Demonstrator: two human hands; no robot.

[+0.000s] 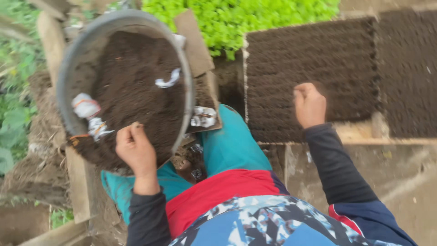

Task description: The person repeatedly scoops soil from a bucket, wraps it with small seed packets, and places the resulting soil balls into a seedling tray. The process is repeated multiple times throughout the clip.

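The left hand lies on the dark soil at the near edge of a round grey basin. Its fingers are curled down into the soil, thumb tip up and dirty; whether they close on a pinch of soil cannot be told, since the fingertips are hidden. Just beyond and to the left of this hand, white scraps with orange bands lie on the soil near the basin's left wall. Farther beyond the hand, near the basin's right rim, another white scrap rests on the soil. To the hand's right, outside the rim, a crumpled white scrap sits on a brown board.

The right hand is closed in a loose fist, knuckles up, over the near part of a soil-filled tray. Whether it holds anything inside the fist cannot be seen, and the picture is blurred there. The tray spreads beyond and to both sides of this hand; a second tray lies well to its right. Just below the fist, a pale wooden plank shows under the tray's near edge.

Between the two hands is the person's knee in teal cloth. Both arms wear dark sleeves. Beyond the tray and basin stand bright green seedlings.
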